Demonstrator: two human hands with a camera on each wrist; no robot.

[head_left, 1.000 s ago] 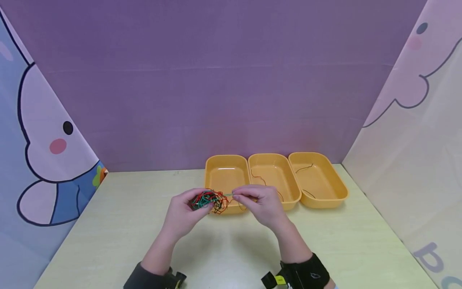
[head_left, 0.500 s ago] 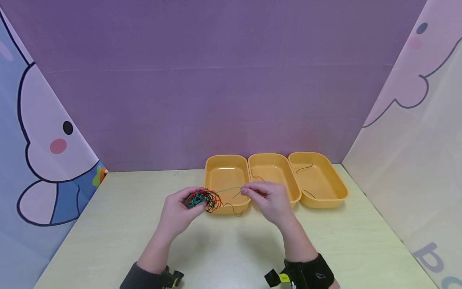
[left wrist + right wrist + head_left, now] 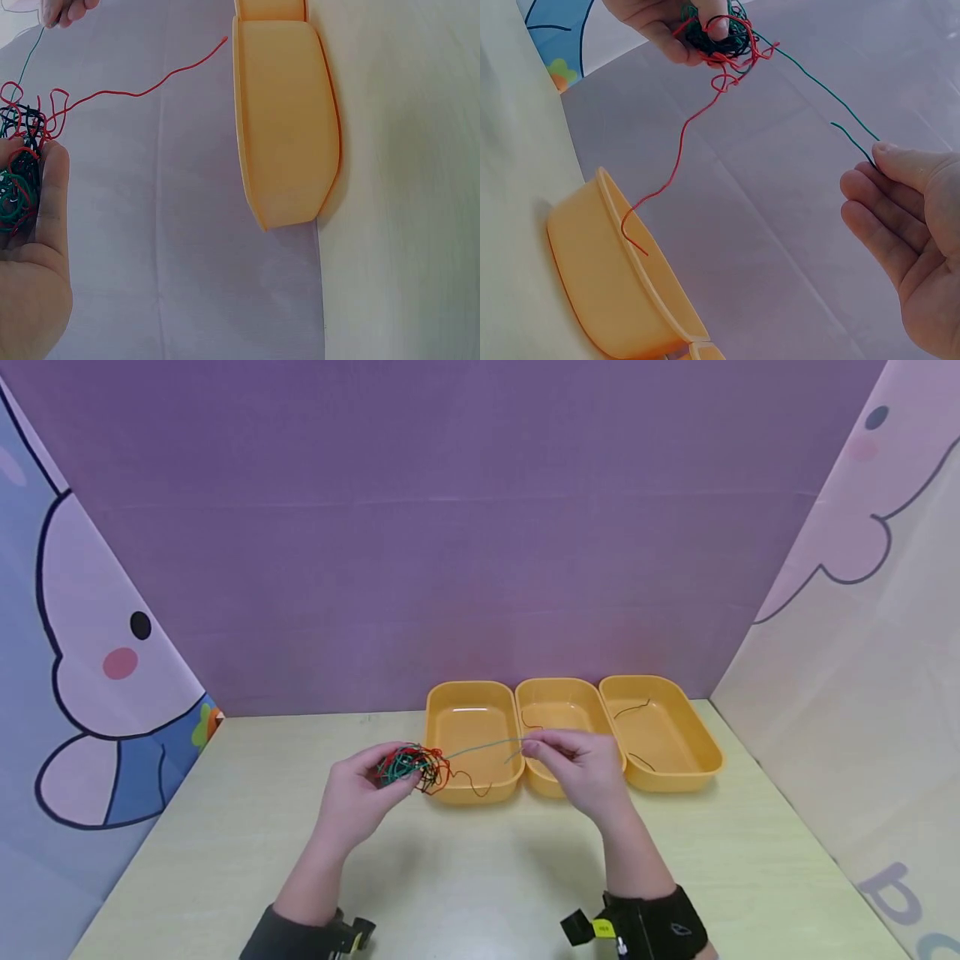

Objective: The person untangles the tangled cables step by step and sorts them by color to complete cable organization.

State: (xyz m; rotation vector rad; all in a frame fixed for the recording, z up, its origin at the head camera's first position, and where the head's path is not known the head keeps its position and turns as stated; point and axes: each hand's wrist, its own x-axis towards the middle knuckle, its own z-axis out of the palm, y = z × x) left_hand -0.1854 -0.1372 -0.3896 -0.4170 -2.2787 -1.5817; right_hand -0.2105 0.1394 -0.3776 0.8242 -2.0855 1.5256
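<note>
A tangled bundle of red, green and black wires is gripped in my left hand, between thumb and fingers. My right hand pinches a green wire between thumb and fingertips. That wire runs fairly straight back to the bundle, and its short free end sticks out past the pinch. From the bundle a wavy red wire hangs loose, its tip free. Both hands are raised above the near part of the yellow trays, my right one hiding some of the middle tray.
Three yellow trays stand in a row on the pale table: a left tray, a middle tray with a thin reddish wire, and a right tray with two short dark wires. A purple backdrop rises behind.
My hands have moved apart, the right going rightward and slightly up, the left going left with the bundle. The green wire has been drawn out longer between them.
</note>
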